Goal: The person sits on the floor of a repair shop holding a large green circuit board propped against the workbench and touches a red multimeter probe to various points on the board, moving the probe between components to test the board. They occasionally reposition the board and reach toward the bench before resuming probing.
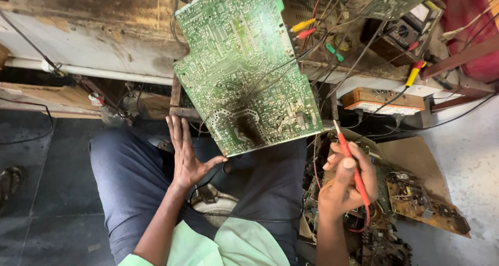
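Observation:
A large green circuit board (pixel 244 63) leans solder-side up against the workbench, with a dark scorched patch near its lower edge. My left hand (pixel 184 151) lies flat with fingers spread, its thumb touching the board's bottom edge near its lower left corner. My right hand (pixel 345 180) grips a red test probe (pixel 349 157) like a pen, tip pointing up toward the board's lower right corner, a short way off it. A black lead runs across the board's face.
A worn workbench (pixel 93 32) spans the top left. Tangled wires, a multimeter (pixel 405 29) and an orange-brown box (pixel 382 100) sit at upper right. Loose brown circuit boards (pixel 426 201) lie on cardboard at right. My knees in blue trousers (pixel 130 177) fill the lower middle.

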